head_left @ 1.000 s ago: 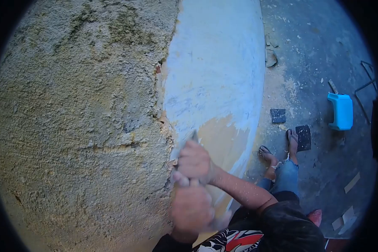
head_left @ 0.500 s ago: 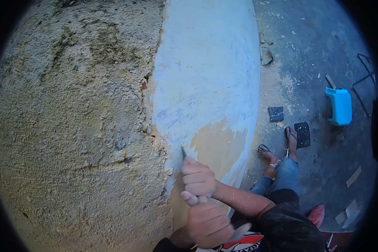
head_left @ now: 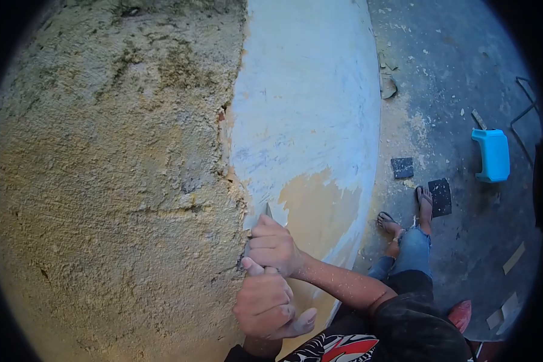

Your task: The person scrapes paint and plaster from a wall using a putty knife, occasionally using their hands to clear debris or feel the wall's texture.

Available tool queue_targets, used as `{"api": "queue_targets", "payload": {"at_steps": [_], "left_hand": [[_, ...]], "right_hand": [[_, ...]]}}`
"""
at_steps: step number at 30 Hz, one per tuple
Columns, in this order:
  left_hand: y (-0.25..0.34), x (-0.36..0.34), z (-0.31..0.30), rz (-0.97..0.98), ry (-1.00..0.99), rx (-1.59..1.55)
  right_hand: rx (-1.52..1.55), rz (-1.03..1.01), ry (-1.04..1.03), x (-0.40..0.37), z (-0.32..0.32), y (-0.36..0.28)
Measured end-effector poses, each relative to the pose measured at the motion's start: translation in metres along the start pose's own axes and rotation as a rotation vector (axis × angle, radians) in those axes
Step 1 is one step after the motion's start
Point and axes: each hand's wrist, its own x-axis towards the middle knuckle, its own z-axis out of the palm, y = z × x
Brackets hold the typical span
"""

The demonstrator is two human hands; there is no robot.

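Note:
My right hand [head_left: 272, 246], the upper of the two, is closed around a scraper. Only the scraper's thin grey blade [head_left: 268, 210] shows above the fist, its tip against the white coating on the wall. Just below, my left hand [head_left: 263, 306] is wrapped round the lower end of the handle, its thumb sticking out to the right. Most of the handle is hidden by the fingers. Beside the blade lies a bare tan patch [head_left: 314, 202] with ragged edges, where the white coating [head_left: 308, 90] is gone.
Rough, crumbling plaster [head_left: 114, 199] covers the left side, meeting the white strip at a broken edge. On the dusty floor [head_left: 458, 72] at right are a blue stool [head_left: 495, 155], dark squares [head_left: 402, 168], loose debris [head_left: 389, 87] and my sandalled feet [head_left: 424, 202].
Both hands have shifted left relative to the view, the lower one most, and the scraper's angle has changed with them. The view has moved slightly, with the wall edge further right.

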Motion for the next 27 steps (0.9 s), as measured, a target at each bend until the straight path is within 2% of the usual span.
{"api": "queue_targets", "payload": {"at_steps": [2, 5, 7, 8, 10, 11, 12, 14, 15, 16, 18, 19, 20, 21, 22, 23, 24, 26, 27], "left_hand": [[-0.009, -0.005, 0.001, 0.000, 0.001, -0.032], [-0.021, -0.012, 0.004, 0.015, 0.062, 0.052], [-0.005, 0.001, -0.008, -0.018, -0.213, 0.140], [-0.008, 0.000, -0.006, -0.010, -0.216, 0.133], [-0.014, -0.012, -0.009, -0.018, -0.335, 0.375], [-0.028, -0.025, 0.017, -0.108, 0.013, 0.410], [-0.025, -0.026, 0.016, -0.102, 0.020, 0.409], [-0.021, -0.022, 0.011, -0.090, -0.121, 0.344], [0.004, 0.001, -0.001, -0.155, -0.366, 0.196], [-0.006, -0.001, 0.005, -0.164, -0.369, 0.193], [-0.029, -0.018, 0.022, -0.029, -0.057, 0.259], [-0.036, -0.023, 0.023, -0.160, -0.043, 0.220], [-0.034, -0.024, 0.017, -0.156, -0.040, 0.217], [-0.027, -0.021, 0.003, -0.140, -0.275, 0.309], [-0.018, -0.014, -0.004, -0.124, -0.512, 0.401], [0.009, 0.017, 0.014, -0.141, -0.255, 0.170], [-0.004, 0.010, 0.022, -0.147, -0.258, 0.167], [-0.038, -0.023, 0.029, -0.079, -0.106, 0.367], [-0.045, -0.023, 0.029, -0.199, -0.082, 0.194]], "right_hand": [[0.014, -0.012, -0.003, -0.008, 0.002, 0.011], [-0.156, -0.006, -0.015, -0.015, 0.000, 0.018], [-0.054, -0.003, 0.055, -0.016, 0.003, 0.011], [-0.065, -0.007, 0.058, -0.016, -0.001, 0.015], [-0.119, 0.028, 0.029, -0.024, -0.002, 0.018], [-0.154, 0.070, 0.003, -0.033, -0.007, 0.031], [-0.156, 0.062, -0.002, -0.031, -0.007, 0.025], [-0.103, 0.086, 0.036, -0.026, -0.010, 0.015], [-0.106, 0.098, 0.042, -0.028, -0.009, 0.016], [-0.097, 0.044, 0.068, -0.029, -0.007, 0.018], [-0.074, 0.004, 0.089, -0.033, -0.005, 0.021], [-0.120, 0.024, 0.045, -0.034, -0.011, 0.031], [-0.174, 0.043, 0.006, -0.034, -0.017, 0.037], [-0.184, 0.042, 0.009, -0.032, -0.016, 0.030], [-0.059, 0.035, 0.032, -0.028, -0.012, 0.016], [0.068, 0.022, 0.052, -0.025, -0.012, 0.012], [0.068, 0.028, 0.054, -0.028, -0.012, 0.022], [-0.156, 0.015, 0.079, -0.042, -0.012, 0.043], [-0.149, 0.016, 0.074, -0.042, -0.013, 0.039]]}}
